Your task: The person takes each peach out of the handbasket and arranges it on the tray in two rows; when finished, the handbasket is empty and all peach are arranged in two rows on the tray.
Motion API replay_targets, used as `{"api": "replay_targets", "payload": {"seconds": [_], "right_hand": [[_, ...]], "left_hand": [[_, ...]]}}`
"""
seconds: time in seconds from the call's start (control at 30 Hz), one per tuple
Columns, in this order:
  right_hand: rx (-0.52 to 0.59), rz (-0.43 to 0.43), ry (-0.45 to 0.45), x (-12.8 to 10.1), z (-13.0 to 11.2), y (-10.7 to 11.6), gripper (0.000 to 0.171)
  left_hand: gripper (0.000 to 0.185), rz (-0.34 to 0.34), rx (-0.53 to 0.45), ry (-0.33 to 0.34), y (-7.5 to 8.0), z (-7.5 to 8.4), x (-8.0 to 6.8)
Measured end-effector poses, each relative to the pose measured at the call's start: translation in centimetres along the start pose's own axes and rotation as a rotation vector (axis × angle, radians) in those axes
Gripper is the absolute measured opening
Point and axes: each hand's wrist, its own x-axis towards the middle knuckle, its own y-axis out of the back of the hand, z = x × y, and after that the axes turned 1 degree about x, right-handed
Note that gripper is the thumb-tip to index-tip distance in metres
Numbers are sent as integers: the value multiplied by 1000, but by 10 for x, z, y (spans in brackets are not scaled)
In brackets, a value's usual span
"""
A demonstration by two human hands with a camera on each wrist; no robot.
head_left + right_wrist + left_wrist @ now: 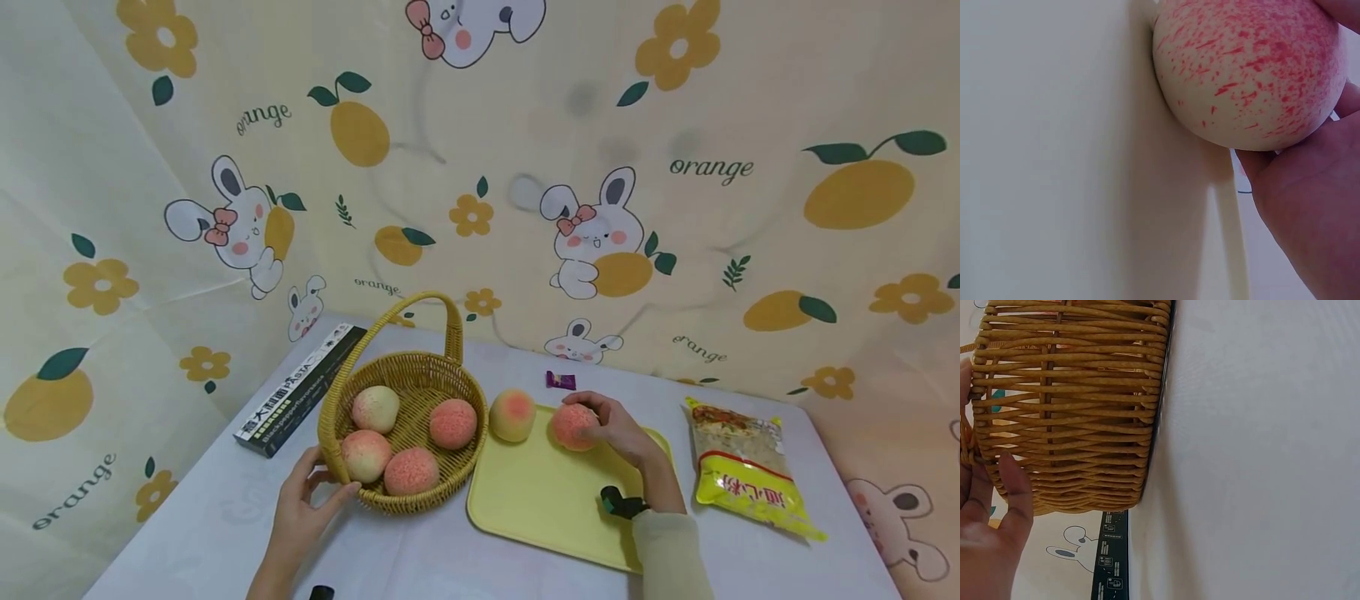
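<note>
A wicker basket [408, 498] with a tall arched handle stands left of the middle, several pink and cream peaches [412, 472] inside it. At the basket's near left edge my left hand [300, 508] pinches the rim by the handle's foot; in the left wrist view the thumb lies against the woven side [1079, 412]. My right hand [618, 429] grips a pink-speckled peach [573, 427] over the far part of a yellow tray [540, 508]. Seen from the right wrist, this peach [1254, 69] is cream below and red above. Another peach [513, 415] sits at the tray's far left corner.
Behind the basket on the left lies a dark pasta box [300, 392]. A small purple wrapped sweet [561, 381] is beyond the tray. A yellow food bag [750, 475] lies to the tray's right. Printed cloth [510, 125] hangs behind the white table [420, 550].
</note>
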Motion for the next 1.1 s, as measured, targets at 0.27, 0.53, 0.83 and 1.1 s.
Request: {"api": "replay_targets", "payload": {"seconds": [0.27,0.53,0.83,1.1], "right_hand": [[-49,1,15,3,-9,2,52],[-89,9,75,20,-32,0,46],[-104,-100,134,45,-61,-24,46],[-123,-242,143,76,-89,-54,49]], "left_hand": [[57,5,-13,-2,0,0,-1],[58,-2,-1,11,0,-2,0],[59,5,-2,27,0,-7,0],[56,-4,-11,-6,2,-5,0]]}}
